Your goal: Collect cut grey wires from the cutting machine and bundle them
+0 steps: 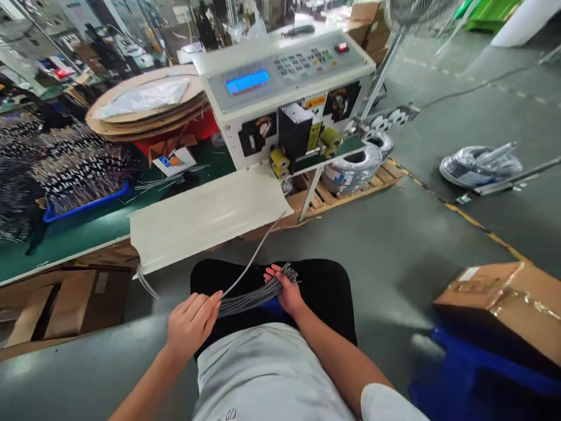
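A bundle of grey cables [249, 299] lies across my lap. My right hand [286, 287] is wrapped round the bundle near its cut ends. My left hand [194, 320] closes on the bundle's other end, and its fingertips also touch a single grey cable [255, 252] that slants up to the right edge of the cream tray [210, 213]. Beyond the tray stands a white machine [287, 76] with a lit blue screen and yellow rollers. A few grey cable ends [148, 283] hang over the tray's left edge.
On the green table [17, 257] at the left are a blue tray [87, 202] of cable pieces and stacked round cardboard discs [144, 99]. Cable coils [353, 169] rest on a pallet behind the tray. A cardboard box [504, 304] stands at the right.
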Available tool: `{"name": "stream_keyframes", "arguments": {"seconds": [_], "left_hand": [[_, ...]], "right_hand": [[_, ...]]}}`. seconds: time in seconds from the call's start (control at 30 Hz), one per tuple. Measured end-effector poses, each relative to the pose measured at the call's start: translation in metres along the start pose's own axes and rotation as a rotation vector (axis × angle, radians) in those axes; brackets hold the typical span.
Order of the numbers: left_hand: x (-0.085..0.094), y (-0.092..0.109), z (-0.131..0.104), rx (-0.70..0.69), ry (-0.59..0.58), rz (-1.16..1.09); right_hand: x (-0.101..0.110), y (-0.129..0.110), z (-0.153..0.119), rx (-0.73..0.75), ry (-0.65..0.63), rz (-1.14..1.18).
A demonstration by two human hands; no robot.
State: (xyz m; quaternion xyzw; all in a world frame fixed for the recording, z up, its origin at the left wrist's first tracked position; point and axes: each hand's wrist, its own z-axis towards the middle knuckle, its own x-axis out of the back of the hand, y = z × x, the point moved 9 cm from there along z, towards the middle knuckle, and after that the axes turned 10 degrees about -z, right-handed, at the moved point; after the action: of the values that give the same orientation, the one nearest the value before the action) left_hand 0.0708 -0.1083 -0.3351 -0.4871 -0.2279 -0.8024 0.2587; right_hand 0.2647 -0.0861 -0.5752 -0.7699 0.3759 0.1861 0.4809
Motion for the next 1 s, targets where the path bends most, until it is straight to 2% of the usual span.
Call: {"name": "stream_keyframes", "arguments": {"seconds": [0.1,0.2,0.33,0.47,0.6,0.7,0.9,1.0], "left_hand": [[-0.021,0.01,-0.035,0.048,-0.098,-0.062],[-0.04,0.009,-0.064,0.107,-0.222,-0.082],[-0.048,0.001,-0.087,0.171,-0.314,-0.115],[-0.042,-0.002,-0.093,0.164,-0.344,-0.177],[-0.034,-0.005,-0.091,0.154,-0.317,-0.203],[-0.033,-0.011,-0.091,0.182,-0.29,-0.199],[-0.034,-0.019,-0.092,0.272,-0.21,-0.221],[-0.039,-0.025,-0.093,0.304,-0.225,-0.171]], "right_hand": [[-0.006,0.0,-0.003,0.006,-0.02,0.018],[-0.01,-0.003,-0.006,0.04,-0.016,0.038],[-0.017,-0.006,-0.014,0.054,0.003,0.044],[-0.033,-0.017,-0.032,0.097,-0.042,0.004],[-0.057,-0.031,-0.048,0.142,-0.161,-0.073],[-0.067,-0.038,-0.054,0.167,-0.195,-0.109],[-0.068,-0.042,-0.051,0.188,-0.155,-0.088],[-0.065,-0.04,-0.046,0.208,-0.139,-0.085]]}}
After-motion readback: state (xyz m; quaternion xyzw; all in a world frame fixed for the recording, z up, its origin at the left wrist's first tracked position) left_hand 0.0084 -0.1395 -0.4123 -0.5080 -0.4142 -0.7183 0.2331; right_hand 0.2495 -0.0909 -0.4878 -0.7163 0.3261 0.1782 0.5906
